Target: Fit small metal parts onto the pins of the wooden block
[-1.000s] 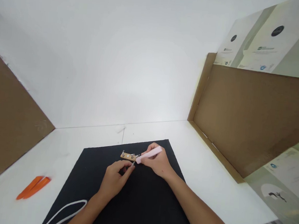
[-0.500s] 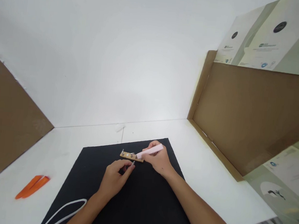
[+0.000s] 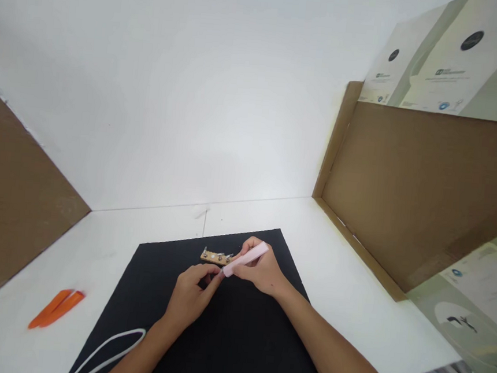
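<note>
My left hand is closed in a pinch on a small shiny, clear-looking piece, mostly hidden between thumb and forefinger. My right hand is wrapped round a slim pale pink pen-like tool. The tool's lower end meets the small piece at the left fingertips; whether they touch cannot be made out. Just behind the hands, a narrow tan strip with several small metal holders and clear upright bits lies on the black mat. Its right end is covered by my right fingers.
An orange object lies on the white table to the left. A white cable loops by my left forearm. Brown panels stand at left and right, with a white wall behind.
My right hand has brought the pink tool's tip from the tan strip down and left to the piece in my left fingers. My left hand has barely moved.
</note>
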The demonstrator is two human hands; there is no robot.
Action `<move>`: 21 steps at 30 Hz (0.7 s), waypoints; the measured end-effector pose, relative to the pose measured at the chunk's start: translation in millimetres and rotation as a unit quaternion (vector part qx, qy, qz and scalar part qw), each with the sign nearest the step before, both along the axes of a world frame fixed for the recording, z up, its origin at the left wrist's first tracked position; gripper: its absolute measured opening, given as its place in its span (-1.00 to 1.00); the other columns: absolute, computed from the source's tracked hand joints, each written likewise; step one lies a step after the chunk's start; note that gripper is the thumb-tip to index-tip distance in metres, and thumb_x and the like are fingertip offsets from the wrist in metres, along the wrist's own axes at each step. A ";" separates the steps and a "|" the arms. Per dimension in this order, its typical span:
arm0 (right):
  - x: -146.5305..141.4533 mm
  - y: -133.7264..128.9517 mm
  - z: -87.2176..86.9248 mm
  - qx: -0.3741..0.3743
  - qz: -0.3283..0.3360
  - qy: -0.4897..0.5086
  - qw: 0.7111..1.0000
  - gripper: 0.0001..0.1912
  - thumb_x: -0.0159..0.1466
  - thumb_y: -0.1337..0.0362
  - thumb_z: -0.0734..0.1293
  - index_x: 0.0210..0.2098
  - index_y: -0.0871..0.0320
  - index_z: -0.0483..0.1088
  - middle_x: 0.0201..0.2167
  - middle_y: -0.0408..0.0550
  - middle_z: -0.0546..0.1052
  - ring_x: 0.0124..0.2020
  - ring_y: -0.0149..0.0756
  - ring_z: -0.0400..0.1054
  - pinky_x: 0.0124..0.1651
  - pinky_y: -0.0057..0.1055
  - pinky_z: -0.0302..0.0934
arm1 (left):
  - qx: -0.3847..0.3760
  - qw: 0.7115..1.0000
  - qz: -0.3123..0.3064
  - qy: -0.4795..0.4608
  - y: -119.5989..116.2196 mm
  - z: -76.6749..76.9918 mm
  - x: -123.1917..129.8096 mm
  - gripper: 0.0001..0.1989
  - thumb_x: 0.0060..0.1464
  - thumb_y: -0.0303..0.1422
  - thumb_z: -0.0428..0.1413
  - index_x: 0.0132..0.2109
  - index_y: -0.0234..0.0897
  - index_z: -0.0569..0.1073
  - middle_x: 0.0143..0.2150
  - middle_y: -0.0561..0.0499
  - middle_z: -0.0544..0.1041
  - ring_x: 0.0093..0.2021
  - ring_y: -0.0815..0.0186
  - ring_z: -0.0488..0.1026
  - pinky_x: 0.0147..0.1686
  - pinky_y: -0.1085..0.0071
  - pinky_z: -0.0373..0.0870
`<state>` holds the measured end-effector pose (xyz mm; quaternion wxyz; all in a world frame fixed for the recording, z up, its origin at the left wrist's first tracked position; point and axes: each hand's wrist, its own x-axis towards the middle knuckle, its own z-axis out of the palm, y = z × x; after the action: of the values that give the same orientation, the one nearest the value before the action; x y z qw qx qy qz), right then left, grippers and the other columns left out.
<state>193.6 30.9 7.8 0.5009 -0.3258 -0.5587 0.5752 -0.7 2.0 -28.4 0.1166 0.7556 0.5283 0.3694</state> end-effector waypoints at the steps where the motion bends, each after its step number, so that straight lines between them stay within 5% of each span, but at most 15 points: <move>1: -0.7 -0.7 0.1 0.001 0.002 0.006 1.000 -0.69 -0.08 0.43 0.44 -0.42 0.10 0.24 -0.42 -0.13 0.61 -0.43 -0.29 0.50 -0.42 -0.46 0.30 | 0.003 1.000 -0.001 0.001 -0.3 0.1 0.1 -0.80 0.17 -0.23 0.09 -0.26 -0.21 0.55 -0.43 0.07 0.54 -0.43 0.35 0.44 -0.37 0.45 0.33; 12: 2.2 3.5 -5.2 0.051 -0.148 -0.085 0.984 -0.76 -0.03 0.36 0.44 -0.45 0.12 0.29 -0.43 -0.12 0.57 -0.55 -0.41 0.36 -0.52 -0.51 0.17 | 0.001 1.000 0.001 -0.001 0.4 -1.7 1.1 -0.82 0.15 -0.23 0.10 -0.27 -0.20 0.55 -0.41 0.06 0.55 -0.41 0.35 0.45 -0.33 0.43 0.35; 21: -1.6 -3.4 -1.8 0.028 -0.040 -0.034 0.998 -0.71 -0.04 0.39 0.43 -0.43 0.09 0.23 -0.44 -0.12 0.60 -0.49 -0.30 0.45 -0.50 -0.48 0.21 | -0.014 1.000 0.008 0.001 0.5 -3.0 -0.6 -0.77 0.17 -0.20 0.08 -0.24 -0.20 0.57 -0.40 0.05 0.55 -0.41 0.35 0.44 -0.35 0.43 0.34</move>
<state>192.0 27.6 6.0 0.5130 -0.3529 -0.5779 0.5276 -1.3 2.5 -31.4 0.1233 0.7499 0.5395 0.3625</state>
